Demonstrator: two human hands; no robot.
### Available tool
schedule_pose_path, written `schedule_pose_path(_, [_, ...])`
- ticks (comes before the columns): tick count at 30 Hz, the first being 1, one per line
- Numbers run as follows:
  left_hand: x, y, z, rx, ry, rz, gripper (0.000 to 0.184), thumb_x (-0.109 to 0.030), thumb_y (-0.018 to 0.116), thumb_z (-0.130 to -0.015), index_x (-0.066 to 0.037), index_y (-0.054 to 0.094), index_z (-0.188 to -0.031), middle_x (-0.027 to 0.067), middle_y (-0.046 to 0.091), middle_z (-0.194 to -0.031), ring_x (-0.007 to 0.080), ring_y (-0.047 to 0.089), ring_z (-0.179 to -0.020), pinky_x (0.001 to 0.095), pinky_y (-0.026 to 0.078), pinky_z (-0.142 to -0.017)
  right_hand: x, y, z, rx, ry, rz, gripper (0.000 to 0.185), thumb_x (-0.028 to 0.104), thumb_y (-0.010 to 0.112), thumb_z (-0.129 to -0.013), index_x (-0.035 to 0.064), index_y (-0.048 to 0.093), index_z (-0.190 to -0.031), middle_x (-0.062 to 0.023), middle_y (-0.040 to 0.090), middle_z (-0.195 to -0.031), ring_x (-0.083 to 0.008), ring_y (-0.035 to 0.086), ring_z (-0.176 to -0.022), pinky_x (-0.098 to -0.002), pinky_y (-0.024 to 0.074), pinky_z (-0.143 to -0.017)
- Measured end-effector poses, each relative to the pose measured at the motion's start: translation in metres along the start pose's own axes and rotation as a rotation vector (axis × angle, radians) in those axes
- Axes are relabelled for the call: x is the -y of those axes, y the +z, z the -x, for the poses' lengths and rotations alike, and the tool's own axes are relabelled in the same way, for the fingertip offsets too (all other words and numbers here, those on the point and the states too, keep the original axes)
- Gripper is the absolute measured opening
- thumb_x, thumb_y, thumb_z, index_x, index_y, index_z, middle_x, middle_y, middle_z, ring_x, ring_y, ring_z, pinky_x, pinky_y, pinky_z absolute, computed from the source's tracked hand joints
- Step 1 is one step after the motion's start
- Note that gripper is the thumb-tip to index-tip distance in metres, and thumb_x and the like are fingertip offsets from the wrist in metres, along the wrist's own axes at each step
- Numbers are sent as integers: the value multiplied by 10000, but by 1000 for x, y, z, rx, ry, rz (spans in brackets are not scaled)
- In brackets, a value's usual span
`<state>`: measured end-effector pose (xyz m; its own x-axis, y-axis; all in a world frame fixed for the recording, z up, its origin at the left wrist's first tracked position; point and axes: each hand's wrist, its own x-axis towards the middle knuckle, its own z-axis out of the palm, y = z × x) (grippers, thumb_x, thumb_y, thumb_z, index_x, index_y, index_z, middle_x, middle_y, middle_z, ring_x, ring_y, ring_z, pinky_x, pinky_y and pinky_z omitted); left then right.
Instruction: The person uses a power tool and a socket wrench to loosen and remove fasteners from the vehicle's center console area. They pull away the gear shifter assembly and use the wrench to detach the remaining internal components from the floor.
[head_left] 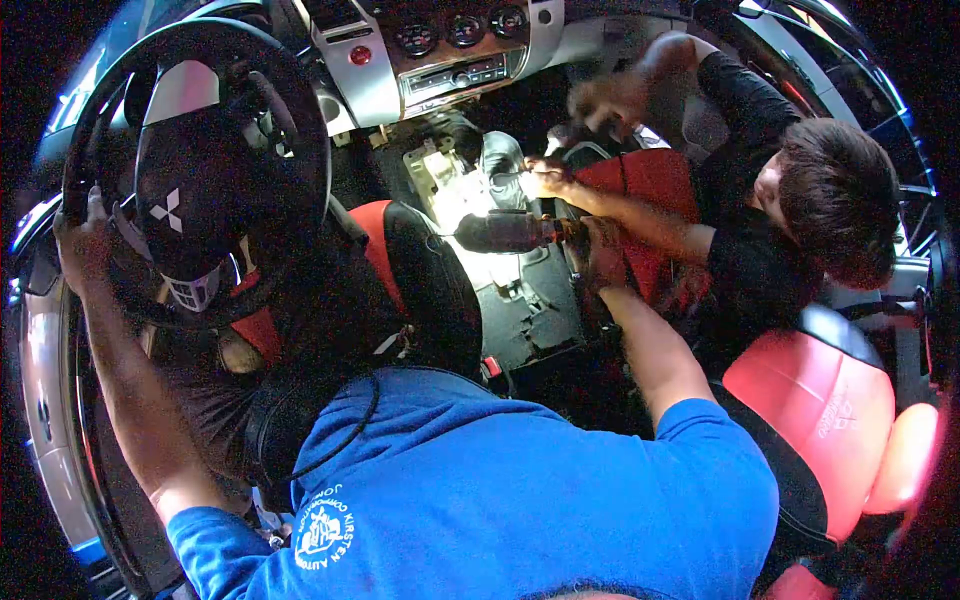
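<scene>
At the far left, my left hand [85, 240] is wrapped round the rim of the black steering wheel [318, 150], one finger pointing up along it. My right hand [597, 255], in the middle of the car, holds a dark, elongated tool [500, 232] that points left over the centre console. What kind of tool it is I cannot tell. Just beyond it a gear lever with a grey boot [501, 160] stands in bright light. Beside the lever are the exposed console parts [435, 175], pale and partly lost in glare.
A co-worker in dark clothes [740, 140] leans in from the right, one hand [545, 180] at the gear lever, the other [610, 100] blurred near the dashboard. Red and black seats [810, 400] lie at right and below the wheel. The radio panel [455, 80] is ahead.
</scene>
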<state>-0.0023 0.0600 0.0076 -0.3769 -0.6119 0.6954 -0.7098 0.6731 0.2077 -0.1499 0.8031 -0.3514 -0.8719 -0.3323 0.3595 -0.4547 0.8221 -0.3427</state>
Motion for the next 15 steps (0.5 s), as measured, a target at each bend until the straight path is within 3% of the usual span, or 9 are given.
schedule_pose_path(4, [-20, -20, 11, 48, -30, -15, 771, -665, 626, -837, -66, 594, -1322, 214, 632, -1321, 384, 614, -1219, 506, 454, -1027, -5, 7, 3, -53, -30, -16, 625, 321, 754, -831, 40, 508, -1332, -241, 554, -1302, -450, 481, -1267, -539, 359, -1119])
schedule_pose_path(7, [-6, -4, 5, -65, -53, -123, 792, -675, 621, -833, -83, 571, -1357, 210, 626, -1332, 397, 603, -1229, 508, 455, -1021, -3, 2, -2, -9, -21, -59, 615, 319, 753, -828, 31, 518, -1318, -235, 557, -1301, -450, 479, -1267, -541, 362, -1115])
schedule_pose_path(13, [-15, -17, 9, 41, -23, -14, 775, -673, 620, -835, -79, 587, -1332, 221, 629, -1319, 418, 601, -1225, 517, 452, -1022, -12, 12, 0, -154, -180, -4, 597, 316, 760, -823, 29, 536, -1296, -236, 575, -1271, -446, 510, -1230, -545, 376, -1097])
schedule_pose_path(15, [-13, -16, 8, 29, -21, -26, 779, -680, 619, -833, -83, 588, -1333, 222, 631, -1316, 420, 600, -1226, 520, 450, -1026, -15, 14, 2, -128, -129, 2, 600, 317, 765, -821, 29, 537, -1295, -234, 574, -1278, -444, 514, -1225, -546, 377, -1096])
